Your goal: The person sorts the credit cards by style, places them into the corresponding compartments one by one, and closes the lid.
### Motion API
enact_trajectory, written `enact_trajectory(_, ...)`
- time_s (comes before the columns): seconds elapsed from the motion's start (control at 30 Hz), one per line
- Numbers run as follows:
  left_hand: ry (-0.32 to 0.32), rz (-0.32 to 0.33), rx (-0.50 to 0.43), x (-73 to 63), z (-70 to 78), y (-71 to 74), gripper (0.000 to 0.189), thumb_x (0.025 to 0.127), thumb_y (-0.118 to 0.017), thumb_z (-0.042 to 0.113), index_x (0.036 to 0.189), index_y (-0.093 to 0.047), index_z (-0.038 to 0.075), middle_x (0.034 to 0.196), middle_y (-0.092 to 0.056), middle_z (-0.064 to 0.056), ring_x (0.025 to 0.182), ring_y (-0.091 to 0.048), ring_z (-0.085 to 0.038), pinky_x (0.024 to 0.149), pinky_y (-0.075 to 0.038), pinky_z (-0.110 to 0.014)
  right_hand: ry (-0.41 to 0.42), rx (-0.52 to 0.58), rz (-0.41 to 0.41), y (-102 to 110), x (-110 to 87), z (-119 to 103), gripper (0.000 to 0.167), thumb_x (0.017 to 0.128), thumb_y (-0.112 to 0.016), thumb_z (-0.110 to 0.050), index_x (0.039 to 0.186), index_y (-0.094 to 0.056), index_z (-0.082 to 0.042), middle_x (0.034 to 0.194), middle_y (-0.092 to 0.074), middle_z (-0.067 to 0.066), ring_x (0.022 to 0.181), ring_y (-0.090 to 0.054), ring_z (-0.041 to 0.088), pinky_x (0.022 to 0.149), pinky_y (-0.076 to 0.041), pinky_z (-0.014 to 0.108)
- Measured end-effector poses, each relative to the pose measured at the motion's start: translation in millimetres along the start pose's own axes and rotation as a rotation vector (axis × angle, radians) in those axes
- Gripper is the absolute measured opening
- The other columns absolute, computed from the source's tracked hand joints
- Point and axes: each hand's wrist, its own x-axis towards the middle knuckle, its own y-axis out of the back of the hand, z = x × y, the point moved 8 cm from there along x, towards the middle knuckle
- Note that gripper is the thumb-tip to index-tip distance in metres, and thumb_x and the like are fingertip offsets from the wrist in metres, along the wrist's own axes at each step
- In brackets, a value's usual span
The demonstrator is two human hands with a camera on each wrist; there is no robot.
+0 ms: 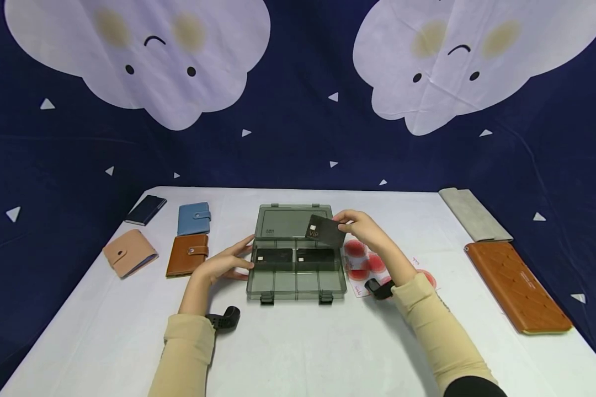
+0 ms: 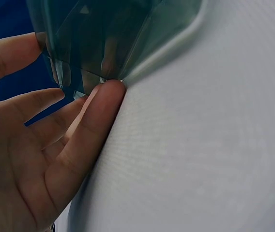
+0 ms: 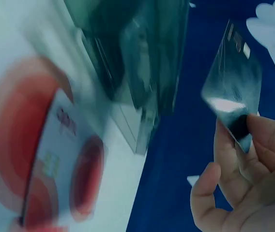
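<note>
A translucent grey-green compartment box [image 1: 296, 284] lies with its lid [image 1: 293, 218] folded back. Two black cards [image 1: 274, 258] rest side by side in it. My right hand [image 1: 362, 227] pinches the corner of a black VIP card [image 1: 323, 230] between thumb and fingers, tilted over the box's right side; in the right wrist view the card [image 3: 234, 87] shows a glossy glare. The left hand [image 1: 223, 264] rests extended fingers against the box's left side. In the left wrist view, its thumb [image 2: 106, 104] touches the box edge close to the table.
Red-and-white cards [image 1: 367, 262] lie right of the box, partly under my right arm. At left are a dark wallet [image 1: 146, 210], blue wallet [image 1: 193, 219], brown wallet [image 1: 186, 256] and pink wallet [image 1: 129, 252]. A grey wallet [image 1: 474, 214] and long tan wallet [image 1: 519, 286] lie far right.
</note>
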Motion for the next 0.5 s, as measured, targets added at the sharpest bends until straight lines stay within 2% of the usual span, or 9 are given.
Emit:
enact_trajectory(0.1,0.006,0.007,-0.008,0.1,-0.6,0.7,0.085,0.085,-0.057,0.006,0.151,-0.004,0.019,0.153,-0.004,-0.022,0.125,-0.039,-0.043,0.084,-0.052,-0.040,0.019,-0.049,-0.020,-11,-2.7,-2,0.020,0.089,-0.052,-0.002,0.105,-0.062,0.004,0.101,-0.060,0.018,0.095,-0.053,0.027,0.084,-0.044,0.041)
enact_trajectory(0.23,0.000,0.014,-0.022,-0.1,-0.1,1.4,0.084,0.085,-0.056,0.004,0.151,-0.005,0.018,0.152,-0.005,-0.023,0.125,-0.038,-0.044,0.084,-0.052,-0.042,0.054,-0.166,-0.047,-24,-5.3,-3,0.016,0.088,-0.055,-0.003,0.100,-0.065,0.000,0.091,-0.063,0.013,0.088,-0.057,0.025,0.077,-0.047,0.038)
enact_trajectory(0.5,-0.006,0.014,-0.019,-0.3,0.8,0.9,0.084,0.085,-0.055,0.003,0.151,-0.005,0.017,0.152,-0.006,-0.023,0.125,-0.038,-0.045,0.084,-0.052,-0.043,0.121,-0.348,-0.097,-41,-6.8,1,0.012,0.086,-0.057,0.002,0.091,-0.067,-0.003,0.086,-0.065,0.007,0.081,-0.060,0.019,0.072,-0.051,0.034)
